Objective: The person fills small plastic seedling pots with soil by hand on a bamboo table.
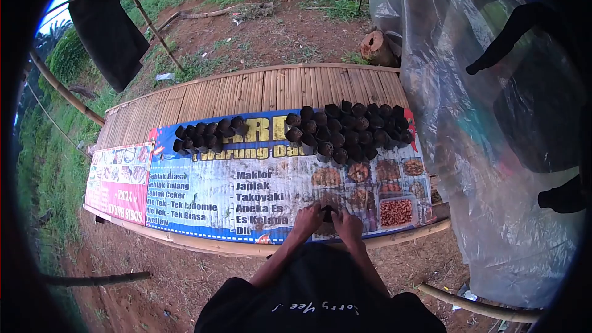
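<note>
My left hand (308, 221) and my right hand (349, 227) meet at the near edge of the table, both closed on a small black plastic seedling bag (327, 214). The bag is held between their fingertips, its dark opening facing up. To the right of my right hand sits a clear plastic container (396, 200) full of reddish-brown seeds. Farther back stand several black seedling bags (351, 124) in a tight cluster, their tops filled with dark soil. A smaller cluster of such bags (206, 134) stands to the left.
A printed menu banner (203, 179) covers much of the bamboo-slat table (259, 89). Translucent plastic sheeting (444, 86) hangs at the right, near a cut log (378, 48). Bamboo poles (65, 89) and a dark hanging cloth (108, 28) are at the left.
</note>
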`<state>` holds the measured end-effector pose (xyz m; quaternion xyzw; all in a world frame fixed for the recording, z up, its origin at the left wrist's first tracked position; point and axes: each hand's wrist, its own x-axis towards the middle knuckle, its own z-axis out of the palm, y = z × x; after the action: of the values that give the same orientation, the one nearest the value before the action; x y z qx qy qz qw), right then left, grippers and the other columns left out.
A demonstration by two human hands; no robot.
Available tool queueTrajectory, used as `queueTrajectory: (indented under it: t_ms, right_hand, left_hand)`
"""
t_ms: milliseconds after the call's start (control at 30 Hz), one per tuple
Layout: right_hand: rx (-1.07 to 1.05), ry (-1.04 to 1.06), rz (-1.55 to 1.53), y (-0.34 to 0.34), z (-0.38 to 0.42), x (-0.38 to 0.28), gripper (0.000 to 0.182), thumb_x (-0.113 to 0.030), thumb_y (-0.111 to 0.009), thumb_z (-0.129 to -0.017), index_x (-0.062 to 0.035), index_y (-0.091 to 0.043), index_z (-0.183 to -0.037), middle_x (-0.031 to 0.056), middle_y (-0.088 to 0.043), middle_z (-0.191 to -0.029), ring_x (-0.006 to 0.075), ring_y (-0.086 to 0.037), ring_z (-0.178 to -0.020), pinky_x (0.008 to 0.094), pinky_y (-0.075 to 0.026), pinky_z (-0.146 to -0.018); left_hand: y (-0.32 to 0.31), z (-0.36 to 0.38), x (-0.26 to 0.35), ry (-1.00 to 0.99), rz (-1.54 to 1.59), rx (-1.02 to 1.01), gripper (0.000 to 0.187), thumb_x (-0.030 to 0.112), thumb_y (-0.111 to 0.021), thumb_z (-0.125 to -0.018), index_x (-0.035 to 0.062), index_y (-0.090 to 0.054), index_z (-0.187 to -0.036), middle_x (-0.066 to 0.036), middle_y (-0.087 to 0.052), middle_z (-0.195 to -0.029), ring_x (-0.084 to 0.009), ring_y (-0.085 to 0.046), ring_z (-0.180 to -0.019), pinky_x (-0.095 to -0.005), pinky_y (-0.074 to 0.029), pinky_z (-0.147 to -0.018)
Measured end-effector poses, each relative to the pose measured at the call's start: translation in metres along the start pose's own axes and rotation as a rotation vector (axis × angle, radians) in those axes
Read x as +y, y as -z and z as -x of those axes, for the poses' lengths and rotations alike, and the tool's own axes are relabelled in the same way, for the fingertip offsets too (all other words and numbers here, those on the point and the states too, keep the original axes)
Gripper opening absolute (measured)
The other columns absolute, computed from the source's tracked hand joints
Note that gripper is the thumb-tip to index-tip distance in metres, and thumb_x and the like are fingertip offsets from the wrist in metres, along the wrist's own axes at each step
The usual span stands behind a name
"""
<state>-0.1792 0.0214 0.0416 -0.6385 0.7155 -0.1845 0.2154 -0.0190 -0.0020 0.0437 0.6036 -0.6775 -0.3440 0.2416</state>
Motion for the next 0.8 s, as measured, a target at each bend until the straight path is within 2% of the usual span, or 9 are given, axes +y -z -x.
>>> queueTrajectory:
  t_ms: [67,167,233,367,533,800]
  right_hand:
    - [-0.030,0.035,0.028,-0.003,0.002,0.001,0.039,-0.043,-0.058,-0.086,-0.0055,-0.057,-0.075,0.0181,-0.064,-0.068,0.0388,-0.063,-0.068,0.0496,-0.049,-0.062]
    - [0.057,0.102,0.084,-0.012,0.002,0.007,0.034,-0.039,-0.059,-0.085,-0.0057,-0.059,-0.079,0.0167,-0.064,-0.068,0.0384,-0.063,-0.067,0.0493,-0.049,-0.061]
    - [0.065,0.120,-0.011,-0.011,0.003,0.005,0.028,-0.033,-0.059,-0.084,-0.0058,-0.061,-0.079,0.0182,-0.064,-0.068,0.0398,-0.063,-0.068,0.0497,-0.049,-0.061]
    - [0.008,0.081,-0.013,0.000,0.003,-0.005,0.023,-0.029,-0.059,-0.082,-0.0064,-0.063,-0.079,0.0202,-0.064,-0.070,0.0409,-0.063,-0.069,0.0504,-0.049,-0.062]
    - [-0.020,-0.035,0.016,-0.009,0.005,-0.003,0.023,-0.029,-0.059,-0.081,-0.0073,-0.064,-0.076,0.0201,-0.063,-0.069,0.0403,-0.063,-0.069,0.0489,-0.049,-0.061]
    - [0.004,0.033,0.039,-0.012,0.016,-0.004,0.024,-0.029,-0.059,-0.081,-0.0068,-0.066,-0.075,0.0198,-0.063,-0.068,0.0389,-0.063,-0.069,0.0477,-0.050,-0.062]
  left_hand:
    - [0.003,0.004,0.003,0.059,-0.115,-0.039,0.025,0.026,-0.061,-0.083,0.0010,-0.058,-0.087,-0.026,-0.063,-0.076,-0.0458,-0.061,-0.070,-0.0543,-0.049,-0.066]
    - [-0.005,0.007,-0.008,0.027,-0.121,-0.018,0.023,0.023,-0.060,-0.082,0.0002,-0.059,-0.086,-0.027,-0.063,-0.075,-0.0456,-0.061,-0.069,-0.0546,-0.049,-0.066]
    - [-0.008,0.003,-0.013,0.018,-0.107,-0.039,0.021,0.020,-0.059,-0.081,0.0005,-0.059,-0.086,-0.027,-0.062,-0.075,-0.0453,-0.061,-0.070,-0.0545,-0.049,-0.067]
    - [0.004,0.001,-0.001,-0.044,-0.031,-0.007,0.016,0.015,-0.055,-0.077,0.0015,-0.059,-0.086,-0.027,-0.062,-0.075,-0.0446,-0.061,-0.072,-0.0538,-0.048,-0.068]
    - [-0.003,-0.001,-0.012,-0.014,-0.035,-0.035,0.015,0.014,-0.056,-0.077,0.0010,-0.058,-0.084,-0.025,-0.062,-0.076,-0.0435,-0.060,-0.073,-0.0520,-0.048,-0.068]
    - [-0.002,-0.012,-0.012,-0.150,-0.052,0.017,0.013,0.013,-0.056,-0.080,0.0004,-0.055,-0.084,-0.023,-0.059,-0.077,-0.0424,-0.059,-0.073,-0.0507,-0.046,-0.066]
